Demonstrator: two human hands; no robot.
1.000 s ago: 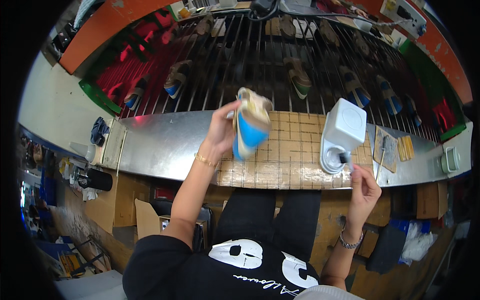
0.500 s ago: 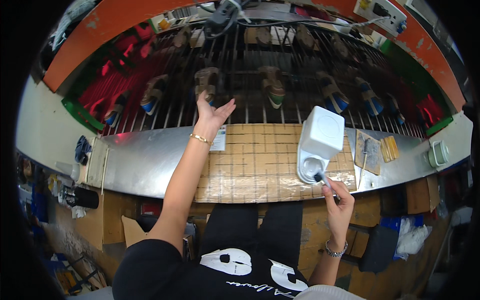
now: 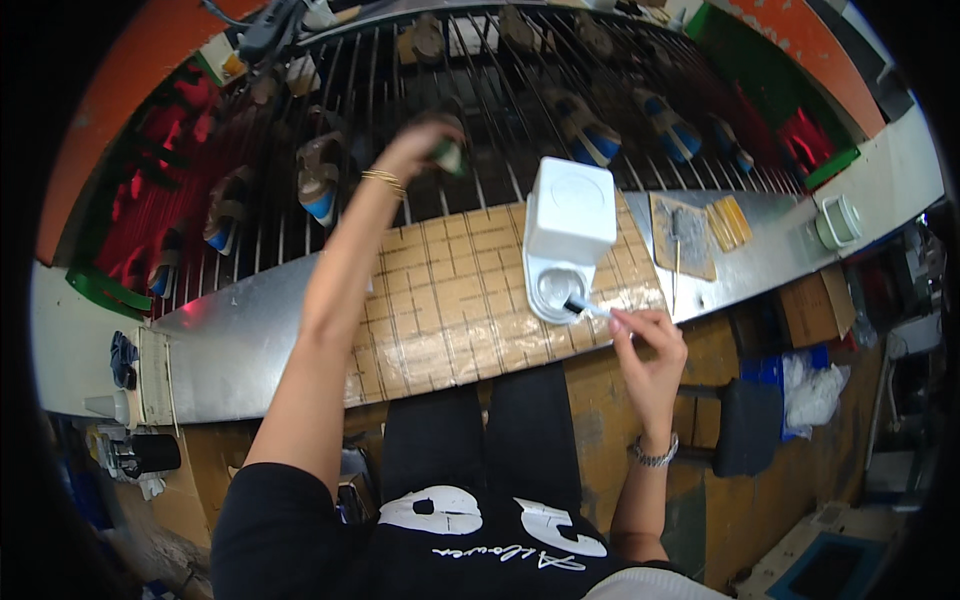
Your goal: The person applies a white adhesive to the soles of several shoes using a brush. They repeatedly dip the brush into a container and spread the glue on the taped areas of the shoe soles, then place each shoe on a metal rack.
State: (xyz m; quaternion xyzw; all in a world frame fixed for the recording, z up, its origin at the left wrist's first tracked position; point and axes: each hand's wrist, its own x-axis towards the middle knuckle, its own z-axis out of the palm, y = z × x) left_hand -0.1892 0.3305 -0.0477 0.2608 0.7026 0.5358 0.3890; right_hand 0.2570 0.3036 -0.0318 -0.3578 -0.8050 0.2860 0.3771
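My left hand [image 3: 428,142], smeared by motion, is over a brown shoe-shaped piece with a green and white end [image 3: 451,157] on the rack of metal rods. Its fingers cannot be made out, so whether it grips the piece is unclear. My right hand [image 3: 652,358] pinches the pale handle of a small brush [image 3: 592,308]. The brush's dark bristles are at the round cup [image 3: 560,288] in the foot of a white box-shaped dispenser [image 3: 572,205]. That dispenser stands on a cardboard sheet [image 3: 450,300] with a shiny, grid-marked surface.
Several more shoe-shaped pieces, some with blue ends [image 3: 318,180], lie along the metal rods [image 3: 490,160]. Right of the dispenser are a grey-smeared board [image 3: 683,235] with a long-handled tool [image 3: 676,250], yellow strips [image 3: 729,222] and a pale green container [image 3: 838,222]. Behind the rods lie cables [image 3: 270,35].
My left hand has moved from beside a blue-ended piece to the green-ended one on its right. My right hand still holds the brush at the cup. The whole view has shifted.
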